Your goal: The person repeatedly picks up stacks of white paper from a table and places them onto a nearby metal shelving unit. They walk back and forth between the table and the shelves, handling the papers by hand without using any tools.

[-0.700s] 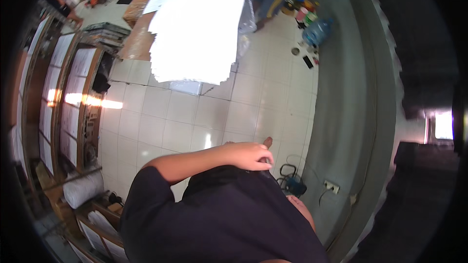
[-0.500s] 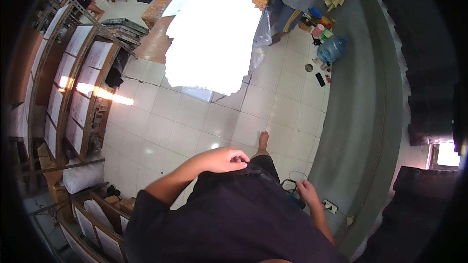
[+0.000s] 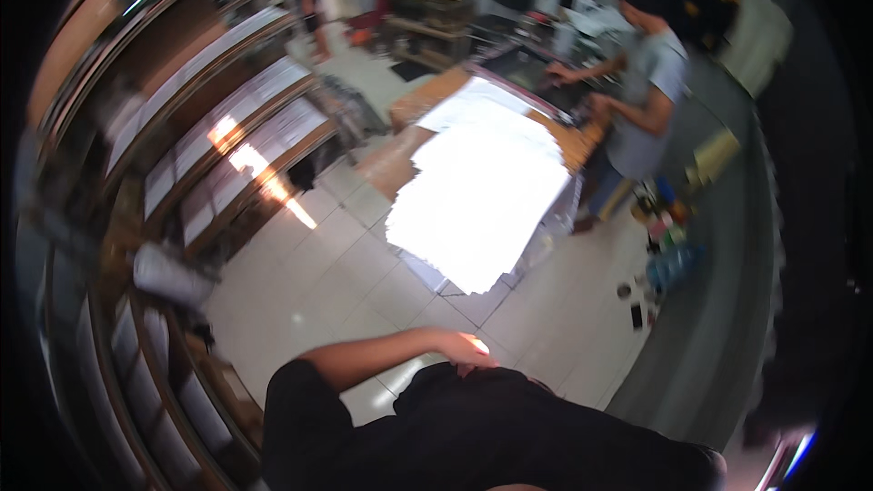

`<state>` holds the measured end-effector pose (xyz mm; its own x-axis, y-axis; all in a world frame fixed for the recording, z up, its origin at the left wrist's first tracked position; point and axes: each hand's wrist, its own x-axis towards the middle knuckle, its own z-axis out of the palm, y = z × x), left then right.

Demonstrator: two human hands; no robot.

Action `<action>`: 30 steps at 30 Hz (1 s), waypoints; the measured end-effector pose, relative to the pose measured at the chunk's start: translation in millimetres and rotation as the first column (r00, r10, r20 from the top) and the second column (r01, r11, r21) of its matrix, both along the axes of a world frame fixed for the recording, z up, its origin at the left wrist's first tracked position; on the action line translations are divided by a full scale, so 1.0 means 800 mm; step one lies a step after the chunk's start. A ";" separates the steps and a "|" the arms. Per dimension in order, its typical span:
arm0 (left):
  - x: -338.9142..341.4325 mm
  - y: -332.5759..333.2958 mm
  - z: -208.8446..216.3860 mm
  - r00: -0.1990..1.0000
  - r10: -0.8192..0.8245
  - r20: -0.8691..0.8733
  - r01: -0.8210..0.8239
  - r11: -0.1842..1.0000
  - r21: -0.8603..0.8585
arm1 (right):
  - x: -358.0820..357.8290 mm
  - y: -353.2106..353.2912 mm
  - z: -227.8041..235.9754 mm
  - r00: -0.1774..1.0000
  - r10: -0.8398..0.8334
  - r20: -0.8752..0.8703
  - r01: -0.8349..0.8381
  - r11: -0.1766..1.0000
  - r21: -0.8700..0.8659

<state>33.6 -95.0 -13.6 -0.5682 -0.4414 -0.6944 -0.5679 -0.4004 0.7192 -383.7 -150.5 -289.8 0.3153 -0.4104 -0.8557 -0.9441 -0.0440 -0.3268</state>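
Observation:
My left hand (image 3: 466,351) is held in front of my body, close against my black shirt (image 3: 509,418), with bright light on its back. Its fingers bend downward and are blurred, so whether they grip anything is unclear. Out of sight is my right hand. Ahead of me a broad, overexposed pile of white sheets (image 3: 482,186), fanned unevenly at its edges, covers much of a wooden table (image 3: 427,100). Neither of my hands touches the sheets. At the table's far end a co-worker (image 3: 650,82) in a grey top has both hands over a dark flat frame (image 3: 518,73).
Shelving with white sheets (image 3: 291,123) lines the left, and more racks (image 3: 200,409) stand at lower left beside a wrapped white roll (image 3: 173,275). A blue water jug (image 3: 673,265), small containers and a dark phone-like object (image 3: 637,316) sit on the floor near the right wall.
The view has tilted upward and turned, so the table and co-worker show more fully. My right hand has gone out of view. My left hand stays before my body.

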 end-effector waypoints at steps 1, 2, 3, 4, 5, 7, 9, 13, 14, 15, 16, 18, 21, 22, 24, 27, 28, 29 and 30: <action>0.003 -0.017 -0.035 0.999 0.018 -0.047 -0.010 0.987 0.162 | 0.002 -0.030 0.002 0.994 0.106 -0.024 -0.106 0.994 0.002; 0.015 -0.026 -0.073 0.995 0.033 -0.092 -0.001 0.945 0.326 | 0.011 -0.059 0.002 0.975 0.214 -0.052 -0.214 0.977 0.008; 0.025 -0.021 -0.118 0.975 0.201 -0.098 -0.159 0.932 0.326 | 0.020 -0.090 0.000 0.941 0.325 -0.089 -0.325 0.946 0.016; 0.027 -0.015 -0.167 0.937 0.335 -0.096 -0.291 0.903 0.316 | 0.029 -0.122 0.002 0.888 0.434 -0.154 -0.435 0.900 0.024; 0.034 -0.003 -0.218 0.879 0.466 -0.097 -0.420 0.856 0.303 | 0.053 -0.156 0.001 0.808 0.542 -0.230 -0.550 0.834 0.034; 0.026 0.063 -0.345 0.775 0.609 0.169 -0.499 0.754 -0.428 | 0.073 -0.204 -0.003 0.690 0.606 -0.395 -0.643 0.764 0.050; 0.016 0.167 -0.406 0.341 0.804 0.488 -0.489 0.594 -0.639 | 0.111 -0.251 -0.012 0.865 0.330 -0.378 -0.425 0.883 -0.202; -0.026 0.457 -0.451 0.243 0.550 0.799 -0.929 0.369 0.028 | 0.242 -0.248 0.003 0.985 -0.094 0.145 0.092 0.995 0.025; -0.040 0.515 -0.452 0.207 0.516 0.831 -0.970 0.221 0.104 | 0.269 -0.244 -0.001 0.985 0.013 0.174 -0.020 0.999 0.039; -0.054 0.557 -0.451 0.148 0.504 0.851 -0.989 0.073 0.129 | 0.288 -0.247 -0.017 0.972 0.118 0.202 -0.128 0.991 0.039; -0.070 0.597 -0.445 0.071 0.490 0.869 -0.990 -0.071 0.121 | 0.312 -0.231 -0.026 0.945 0.291 0.149 -0.292 0.956 -0.016; -0.096 0.620 -0.444 -0.073 0.535 0.842 -0.968 -0.242 0.070 | 0.337 -0.234 -0.074 0.544 0.832 0.103 -0.794 0.551 -0.257; -0.127 0.634 -0.448 -0.290 0.579 0.762 -0.904 -0.428 -0.019 | 0.403 -0.157 -0.103 0.300 0.937 -0.180 -0.953 0.284 -0.109; -0.139 0.647 -0.472 -0.270 0.597 0.756 -0.899 -0.436 0.024 | 0.440 -0.100 -0.083 0.272 0.935 -0.226 -0.962 0.274 -0.024; -0.136 0.625 -0.481 -0.175 0.680 0.712 -0.898 -0.407 0.168 | 0.471 0.000 -0.007 0.169 0.985 0.034 -0.979 0.171 -0.108; -0.123 0.609 -0.509 -0.057 0.814 0.578 -0.961 -0.202 0.189 | 0.526 0.129 0.142 -0.004 0.858 0.514 -0.948 0.161 -0.274; -0.112 0.618 -0.510 -0.013 0.835 0.550 -0.981 -0.118 0.156 | 0.545 0.154 0.130 -0.043 0.867 0.497 -0.953 0.114 -0.280; -0.100 0.625 -0.511 0.028 0.844 0.535 -0.993 -0.039 0.114 | 0.570 0.172 0.089 -0.078 0.927 0.367 -0.960 0.029 -0.278; -0.090 0.636 -0.511 0.063 0.841 0.537 -0.997 0.035 0.062 | 0.595 0.193 0.036 -0.134 0.967 0.216 -0.964 -0.077 -0.255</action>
